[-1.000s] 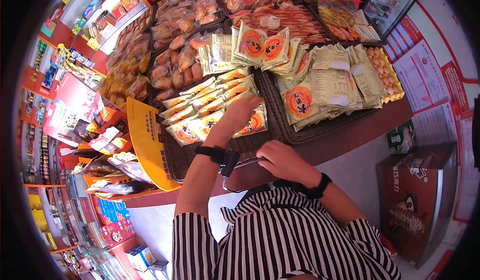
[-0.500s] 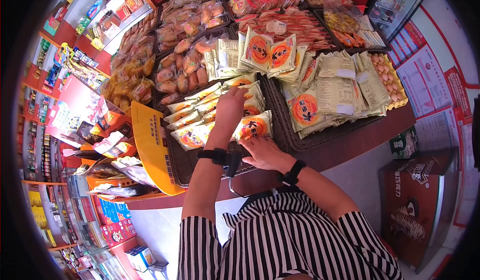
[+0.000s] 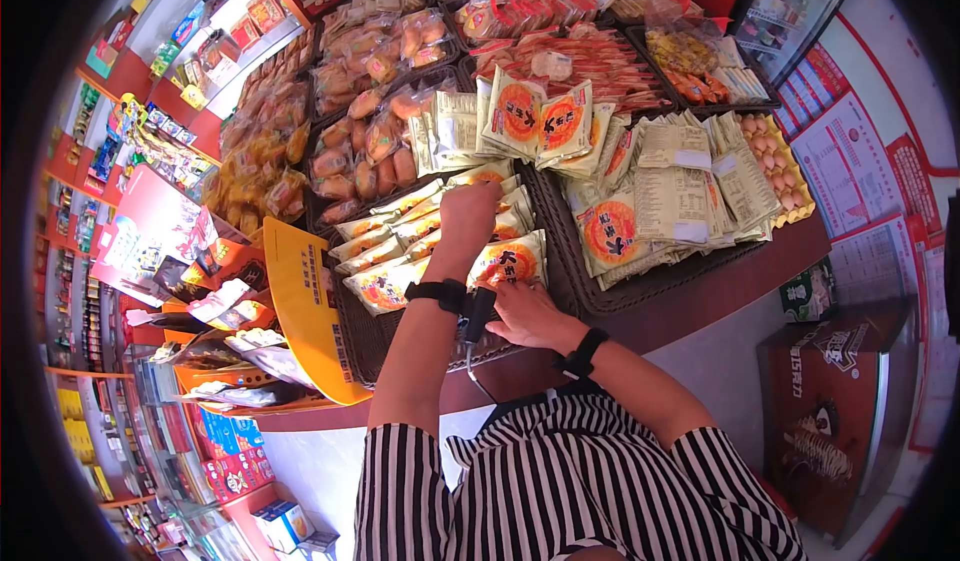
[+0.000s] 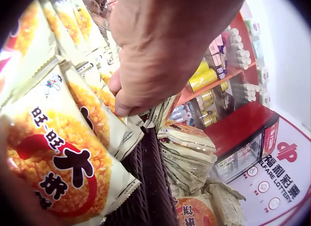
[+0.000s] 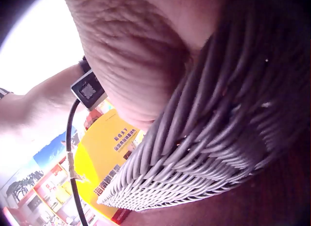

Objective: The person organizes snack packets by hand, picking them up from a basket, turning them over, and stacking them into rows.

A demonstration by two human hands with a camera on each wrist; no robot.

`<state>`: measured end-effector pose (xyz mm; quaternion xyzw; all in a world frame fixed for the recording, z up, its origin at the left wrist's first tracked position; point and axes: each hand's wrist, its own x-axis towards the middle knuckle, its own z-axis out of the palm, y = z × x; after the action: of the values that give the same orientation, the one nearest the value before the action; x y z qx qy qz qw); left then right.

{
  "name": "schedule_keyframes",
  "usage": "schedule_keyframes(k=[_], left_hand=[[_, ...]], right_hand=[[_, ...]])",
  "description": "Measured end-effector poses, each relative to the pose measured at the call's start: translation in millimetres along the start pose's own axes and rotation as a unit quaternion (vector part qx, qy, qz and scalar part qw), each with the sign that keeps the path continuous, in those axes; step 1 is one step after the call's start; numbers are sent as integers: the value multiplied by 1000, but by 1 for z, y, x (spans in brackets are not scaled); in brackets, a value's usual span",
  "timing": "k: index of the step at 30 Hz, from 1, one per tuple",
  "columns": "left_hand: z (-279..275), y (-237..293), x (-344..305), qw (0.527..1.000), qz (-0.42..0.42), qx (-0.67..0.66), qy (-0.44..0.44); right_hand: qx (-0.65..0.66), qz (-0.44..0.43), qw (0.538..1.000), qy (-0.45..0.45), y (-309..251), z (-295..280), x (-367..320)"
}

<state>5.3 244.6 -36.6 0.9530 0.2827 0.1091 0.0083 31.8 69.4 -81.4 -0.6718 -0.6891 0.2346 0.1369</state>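
In the head view, a wicker basket holds rows of cream-and-orange packets. The left hand reaches over them, its fingers bent down toward the back rows. Its fingertips pinch a packet edge in the left wrist view, beside a large front packet. Fingers of the right hand rest relaxed on the front right packet. The right palm lies against the basket's woven rim in the right wrist view; its fingertips are hidden there.
A second basket of packets adjoins on the right, with an egg tray beyond. A yellow sign stands at the left basket's side. Trays of wrapped breads lie behind.
The right hand has moved from the basket's front rim onto the front right packet. The left hand has drawn back from the right side, its fingers now bent down over the back packets.
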Motion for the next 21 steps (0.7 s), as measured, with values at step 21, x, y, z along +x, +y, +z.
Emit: schedule_keyframes(k=[21], left_hand=[[-7, -14, 12, 1000, -12, -12, -9]], right_hand=[[7, -1, 999, 42, 1, 2, 4]])
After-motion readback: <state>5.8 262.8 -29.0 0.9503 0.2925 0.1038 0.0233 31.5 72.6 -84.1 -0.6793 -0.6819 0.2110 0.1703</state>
